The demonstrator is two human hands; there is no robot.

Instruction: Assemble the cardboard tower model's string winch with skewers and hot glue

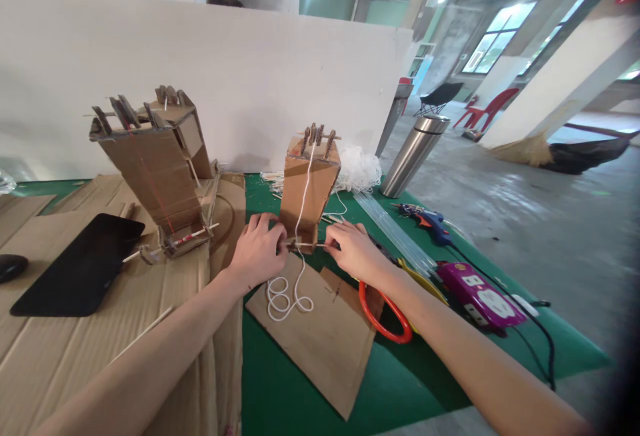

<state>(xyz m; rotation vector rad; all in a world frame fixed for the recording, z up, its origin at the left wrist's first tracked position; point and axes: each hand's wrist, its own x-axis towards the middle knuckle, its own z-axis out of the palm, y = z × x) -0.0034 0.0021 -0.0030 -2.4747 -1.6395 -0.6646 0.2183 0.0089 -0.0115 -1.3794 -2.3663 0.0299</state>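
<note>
Though apart, left hand [259,249] and right hand [354,249], fingers closed around a thin stick [320,245].

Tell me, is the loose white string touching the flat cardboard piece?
Touching: the head view shows the white string lying in loops on the surface of the flat cardboard piece.

Matt surfaces met gloss.
The narrow brown cardboard tower [294,186] looked matt and rough-edged; the thin white string [303,265], matt and smooth; the cylindrical silver metal flask [416,155], smooth and glossy.
</note>
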